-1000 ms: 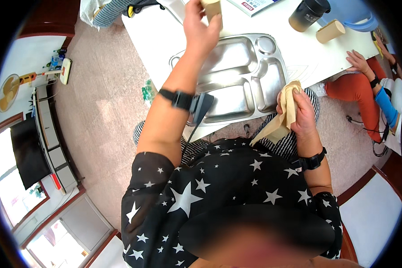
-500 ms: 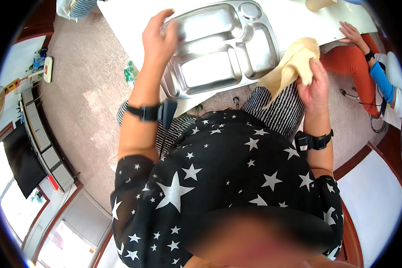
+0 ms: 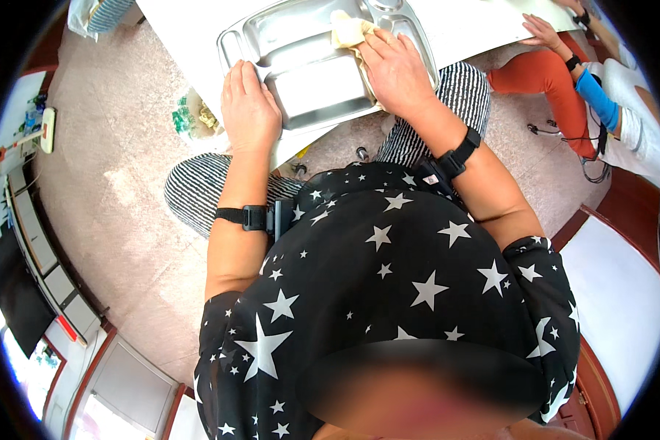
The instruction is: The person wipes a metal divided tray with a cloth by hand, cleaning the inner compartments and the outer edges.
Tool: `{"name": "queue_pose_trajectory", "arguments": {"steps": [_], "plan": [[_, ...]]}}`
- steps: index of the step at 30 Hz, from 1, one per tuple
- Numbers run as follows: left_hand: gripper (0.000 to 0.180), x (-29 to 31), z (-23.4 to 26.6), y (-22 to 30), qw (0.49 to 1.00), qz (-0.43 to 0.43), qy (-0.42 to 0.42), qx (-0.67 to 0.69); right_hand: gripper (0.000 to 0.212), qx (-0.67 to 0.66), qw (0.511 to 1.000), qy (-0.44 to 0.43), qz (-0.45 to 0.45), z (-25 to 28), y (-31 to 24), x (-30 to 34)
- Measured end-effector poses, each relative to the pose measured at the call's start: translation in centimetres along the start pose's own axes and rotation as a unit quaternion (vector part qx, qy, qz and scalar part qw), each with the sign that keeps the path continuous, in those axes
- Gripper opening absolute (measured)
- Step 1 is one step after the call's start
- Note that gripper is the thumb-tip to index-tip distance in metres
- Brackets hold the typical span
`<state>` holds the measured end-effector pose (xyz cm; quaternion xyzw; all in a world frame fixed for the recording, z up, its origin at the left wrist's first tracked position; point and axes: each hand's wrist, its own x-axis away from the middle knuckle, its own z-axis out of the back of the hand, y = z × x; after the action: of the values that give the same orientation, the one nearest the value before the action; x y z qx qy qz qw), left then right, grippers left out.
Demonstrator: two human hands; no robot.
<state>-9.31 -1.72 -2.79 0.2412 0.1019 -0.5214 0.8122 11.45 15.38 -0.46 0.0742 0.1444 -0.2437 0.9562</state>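
A shiny metal tray with several compartments (image 3: 287, 73) lies on the white table in front of me. My left hand (image 3: 251, 105) rests on the tray's near left edge, its fingers stretched out and holding nothing. A pale yellow cloth (image 3: 350, 31) is bunched on the tray, right of its middle. My right hand (image 3: 396, 70) presses on the cloth, its fingers over it, against the divider between compartments. The fingertips on the cloth are partly hidden by its folds.
The white table (image 3: 180, 33) runs off to the right, where another person's hand (image 3: 541, 31) rests at its edge. A bin with green and yellowish wrappers (image 3: 196, 119) stands left below the table. A striped item in a plastic bag (image 3: 103, 15) is at far left.
My right hand has brought the cloth from beside the tray onto it, moving left and away from me. My left hand has come down onto the tray's near left edge.
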Motion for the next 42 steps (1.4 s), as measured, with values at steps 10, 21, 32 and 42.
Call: {"name": "queue_pose_trajectory", "arguments": {"steps": [10, 21, 32, 42], "plan": [[0.042, 0.0, -0.6, -0.2, 1.000, 0.011, 0.004, -0.015, 0.024, -0.084, 0.992, 0.034, 0.082, 0.3, 1.4, -0.7], [0.043, 0.0, -0.7, -0.5, 1.000, 0.003, 0.003, -0.024, 0.020, -0.135, 0.986, 0.070, 0.068, 4.1, -0.3, 8.9], [0.039, -0.2, -1.0, -0.4, 0.999, -0.018, 0.024, -0.022, 0.010, -0.027, 0.996, 0.081, -0.028, 4.0, -0.3, 8.5], [0.040, -0.1, -1.2, -0.7, 0.999, -0.015, 0.013, -0.028, 0.008, -0.108, 0.989, 0.061, 0.084, 2.9, -4.1, 6.4]]}}
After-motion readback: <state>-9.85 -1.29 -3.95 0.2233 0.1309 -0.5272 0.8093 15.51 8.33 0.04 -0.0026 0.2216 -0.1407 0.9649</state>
